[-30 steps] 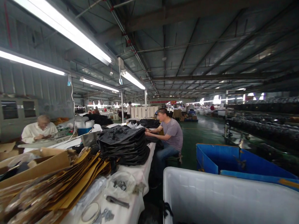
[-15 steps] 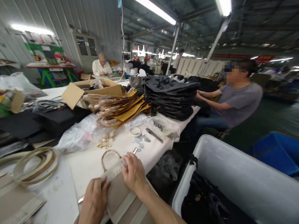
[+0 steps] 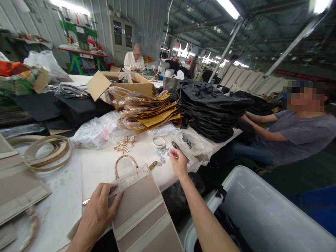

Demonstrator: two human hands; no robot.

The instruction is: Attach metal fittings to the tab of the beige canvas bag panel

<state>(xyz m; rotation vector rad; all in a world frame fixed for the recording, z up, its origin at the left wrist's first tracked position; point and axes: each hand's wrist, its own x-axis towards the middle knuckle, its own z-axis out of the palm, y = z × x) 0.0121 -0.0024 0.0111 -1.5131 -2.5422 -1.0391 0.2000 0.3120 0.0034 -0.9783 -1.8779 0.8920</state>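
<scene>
My left hand (image 3: 99, 206) is closed on the near-left edge of a beige bag panel (image 3: 142, 206) with pale strips across it, thumb on top and fingers at the taped end. A plastic-wrapped curved handle (image 3: 127, 157) sticks out past that end, with a gold metal fitting (image 3: 153, 165) at the corner. Further right, my right hand (image 3: 179, 163) reaches over small grey metal plates (image 3: 162, 160) on the white tabletop. Its thumb and fingertips are pinched together at the pile; whatever is between them is too small to make out.
Gold fittings (image 3: 124, 144), a tape roll (image 3: 159, 142) and tape coils (image 3: 48, 152) lie about. Behind are yellow panels (image 3: 157, 114) and a black stack (image 3: 210, 109). A white bin (image 3: 281, 205) stands right; a co-worker (image 3: 301, 128) sits beyond it.
My right hand has left the panel's taped end and moved right to the small metal plates. My left hand still grips the panel. The camera view has turned left.
</scene>
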